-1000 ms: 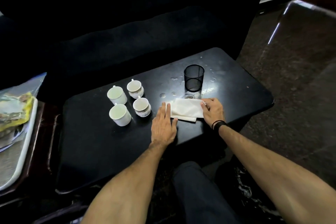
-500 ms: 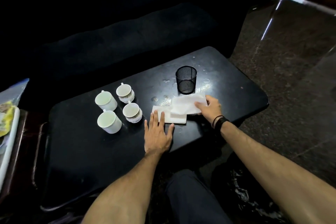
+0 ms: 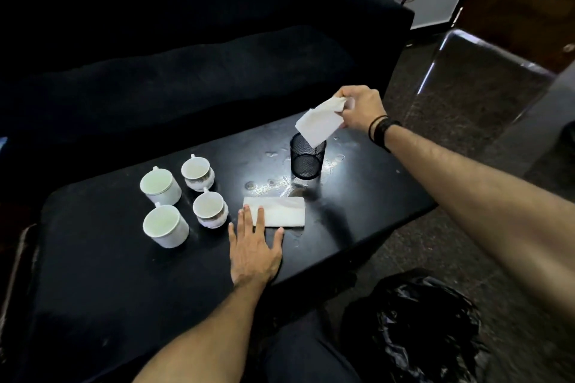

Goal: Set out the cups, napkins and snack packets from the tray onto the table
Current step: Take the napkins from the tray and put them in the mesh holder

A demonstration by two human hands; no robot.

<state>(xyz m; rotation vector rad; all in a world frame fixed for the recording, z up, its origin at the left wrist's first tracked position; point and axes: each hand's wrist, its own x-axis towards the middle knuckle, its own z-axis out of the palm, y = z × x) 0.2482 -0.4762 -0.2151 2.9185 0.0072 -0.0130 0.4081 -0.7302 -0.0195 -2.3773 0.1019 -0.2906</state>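
While the left hand [image 3: 253,253] lies flat on the stack, the right hand [image 3: 361,107] pinches a napkin [image 3: 319,125] over the mesh cup [image 3: 307,160].

A dark sofa [image 3: 193,71] stands behind the table, and a crumpled black plastic bag [image 3: 417,329] lies on the floor.

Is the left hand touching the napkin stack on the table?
Touching. The head view shows the left hand flat on the table, its straight fingertips lying over the napkin stack's near-left corner.
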